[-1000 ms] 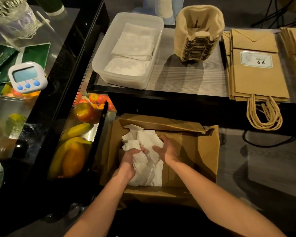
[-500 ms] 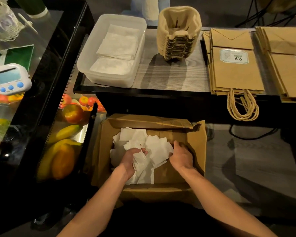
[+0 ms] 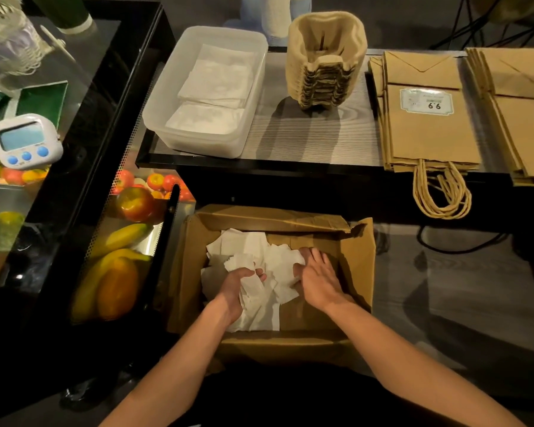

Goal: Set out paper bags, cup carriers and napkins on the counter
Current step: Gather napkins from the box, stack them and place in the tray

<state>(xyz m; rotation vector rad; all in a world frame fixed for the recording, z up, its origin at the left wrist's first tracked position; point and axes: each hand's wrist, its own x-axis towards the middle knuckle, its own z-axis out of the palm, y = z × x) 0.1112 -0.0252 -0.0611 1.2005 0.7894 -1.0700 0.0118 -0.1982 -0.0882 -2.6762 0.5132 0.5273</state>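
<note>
Both hands are down in the cardboard box (image 3: 358, 260), on a loose heap of white napkins (image 3: 253, 248). The left hand (image 3: 239, 285) curls its fingers round a bunch of them. The right hand (image 3: 318, 282) lies just beside it with fingers fairly straight, pressing on the heap and gripping nothing that I can make out.

Beyond the hands, up on the counter (image 3: 305, 134), most of the job looks done. 2 stacks of paper bags (image 3: 426, 134) lie flat ahead and to the right of the right hand. A nested stack of cup carriers (image 3: 324, 63) stands straight ahead of it. A clear plastic tub (image 3: 198, 143) ahead of the left hand already holds 2 piles of folded napkins (image 3: 219, 78).

What seems left is the napkins alone. The heap in the box is large and untidy, so I judge that more handfuls have to go up into the tub, which has room.
</note>
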